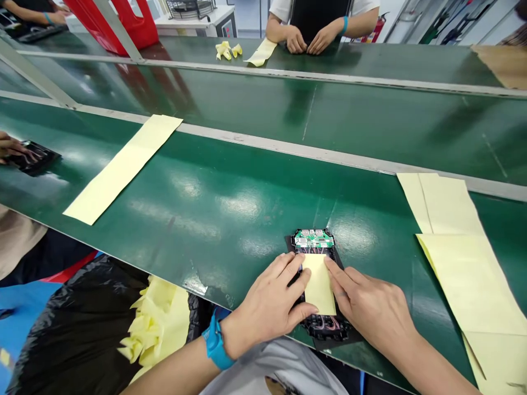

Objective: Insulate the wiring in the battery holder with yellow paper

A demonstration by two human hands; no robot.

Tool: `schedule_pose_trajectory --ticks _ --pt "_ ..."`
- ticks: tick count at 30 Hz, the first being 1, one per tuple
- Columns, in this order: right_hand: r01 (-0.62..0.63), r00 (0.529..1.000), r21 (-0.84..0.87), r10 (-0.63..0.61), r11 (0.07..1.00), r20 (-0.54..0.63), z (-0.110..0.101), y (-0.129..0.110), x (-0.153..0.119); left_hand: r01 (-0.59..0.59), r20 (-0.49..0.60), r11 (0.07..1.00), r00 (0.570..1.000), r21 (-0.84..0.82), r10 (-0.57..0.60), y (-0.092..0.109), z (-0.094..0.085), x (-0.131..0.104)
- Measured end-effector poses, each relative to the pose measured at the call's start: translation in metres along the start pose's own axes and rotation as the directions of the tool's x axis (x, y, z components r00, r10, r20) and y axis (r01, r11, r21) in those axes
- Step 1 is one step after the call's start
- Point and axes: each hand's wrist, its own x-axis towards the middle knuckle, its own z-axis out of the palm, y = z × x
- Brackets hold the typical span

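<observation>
A black device housing (325,327) with a green circuit board (315,238) at its far end lies on a dark flat sheet at the near edge of the green bench. Over its middle lies a pale yellow rectangular piece (320,285). My left hand (275,293) rests with spread fingers along the left side of this piece, touching it. The fingers of my right hand (370,302) are held together, the index fingertip on the piece's upper right corner. Thin wires show at both ends of the housing.
Yellow sheets (473,274) lie at the right, and a yellow strip (123,170) at the left. A black-lined bin (74,323) holds crumpled yellow paper. Another person's hand (10,147) touches a black housing (37,158) at far left. Across the bench sits a person with both hands together.
</observation>
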Motion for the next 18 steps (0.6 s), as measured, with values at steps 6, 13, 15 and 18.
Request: schedule_pose_trajectory --ticks 6,13,15,18 --pt "-0.004 0.995 -0.101 0.014 0.995 0.098 0.000 -0.008 0.002 0.005 0.011 0.999 1.000 -0.041 -0.004 0.002 -0.004 0.003" --pt "-0.054 0.997 -0.047 0.056 0.997 0.043 -0.004 -0.014 0.002 -0.076 0.059 0.991 0.995 -0.108 0.083 -0.019 -0.020 0.016" --pt "-0.059 0.996 -0.033 0.061 0.998 0.058 -0.006 -0.017 0.001 -0.123 0.108 0.985 0.985 -0.120 0.136 -0.027 -0.028 0.021" --pt "-0.111 0.990 0.030 0.108 0.993 0.090 -0.007 -0.014 0.000 -0.107 0.136 0.993 0.984 -0.040 0.111 -0.025 -0.033 0.023"
